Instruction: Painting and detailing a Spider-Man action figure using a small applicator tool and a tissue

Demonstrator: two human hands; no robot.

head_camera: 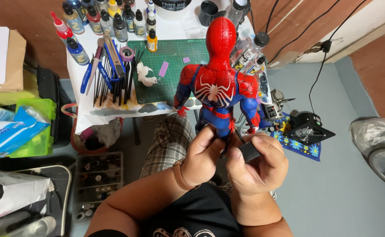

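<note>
While held upright: the figure (219, 83) stands in front of the person's lap, back to the camera, its feet hidden behind both hands.
Left hand: the left hand (201, 156) is closed round the figure's legs, thumb up, which seems to steady it; a tan strap (180, 175) sits on that wrist.
Right hand: the right hand (256, 164) is clamped on a small dark block (248, 151), pinched between thumb and fingers just beside the figure's lower legs; a thin dark stem runs up from the block towards the legs.
Figure's look: glossy red head and upper back with fine web lines, a white spider mark across the back, blue flanks, arms and legs, red gloves.
Where it is: above the knees in checked shorts (168, 140), near the front edge of the desk (91, 112).
Desk: a green cutting mat (179, 52), a row of paint bottles (109, 19), brushes (113, 83) and a white lump (146, 75), all close at hand.
Floor: a small black fan (308, 131) to the right.
</note>
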